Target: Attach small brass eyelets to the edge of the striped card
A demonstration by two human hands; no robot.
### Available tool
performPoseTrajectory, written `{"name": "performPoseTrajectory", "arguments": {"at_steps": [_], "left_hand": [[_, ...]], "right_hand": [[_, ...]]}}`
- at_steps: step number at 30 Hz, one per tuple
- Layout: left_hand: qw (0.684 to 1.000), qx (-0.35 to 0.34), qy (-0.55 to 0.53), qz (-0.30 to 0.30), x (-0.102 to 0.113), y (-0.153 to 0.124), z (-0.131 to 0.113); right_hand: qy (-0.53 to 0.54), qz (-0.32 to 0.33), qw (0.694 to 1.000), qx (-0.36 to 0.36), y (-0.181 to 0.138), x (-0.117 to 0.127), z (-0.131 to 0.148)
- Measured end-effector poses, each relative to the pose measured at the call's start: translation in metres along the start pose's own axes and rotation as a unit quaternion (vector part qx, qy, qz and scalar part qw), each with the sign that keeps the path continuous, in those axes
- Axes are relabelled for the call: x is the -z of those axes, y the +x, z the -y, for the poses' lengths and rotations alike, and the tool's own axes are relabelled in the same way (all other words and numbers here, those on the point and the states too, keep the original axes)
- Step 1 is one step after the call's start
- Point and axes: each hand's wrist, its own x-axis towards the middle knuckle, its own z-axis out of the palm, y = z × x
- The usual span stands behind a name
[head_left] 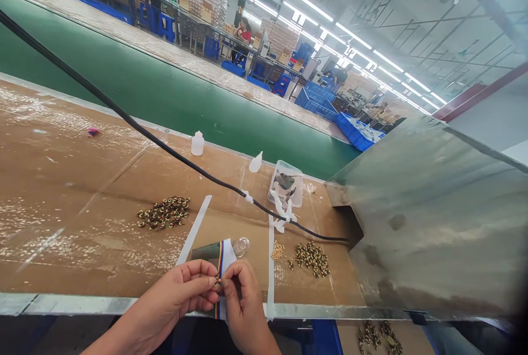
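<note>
Between my two hands, just above the table's front edge, is a small dark piece (218,280) with red and yellow marks. My left hand (175,297) pinches it between thumb and fingers. My right hand (246,303) is closed in a pinch at its right side; its fingertips hide part of the piece. Beneath the hands lies a dark sheet (208,252) with a striped, white edge. A clear glass jar (241,246) stands just beyond my right hand. One pile of small dark-and-yellow pieces (165,213) lies to the left, another pile (312,259) to the right.
Small tan beads (278,250) lie beside the right pile. Farther back are a white bottle (197,144), a nozzle bottle (256,162) and a clear tub (286,182). A black cable (136,124) crosses above the table. A metal housing (429,217) bounds the right; a green conveyor (165,96) runs behind.
</note>
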Motion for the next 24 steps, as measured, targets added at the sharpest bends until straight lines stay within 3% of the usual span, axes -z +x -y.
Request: {"name": "performPoseTrajectory", "arguments": {"at_steps": [13,24], "left_hand": [[1.0,0.009,-0.005,-0.005,0.0012,-0.0003,-0.0005],[1.0,-0.013,0.006,0.004,0.0024,0.002,0.004]], "right_hand": [[-0.081,-0.014,0.995,0.051,-0.0039,-0.0035,0.0013],[-0.065,-0.013,0.996,0.054,-0.0054,-0.0003,0.0004]]}}
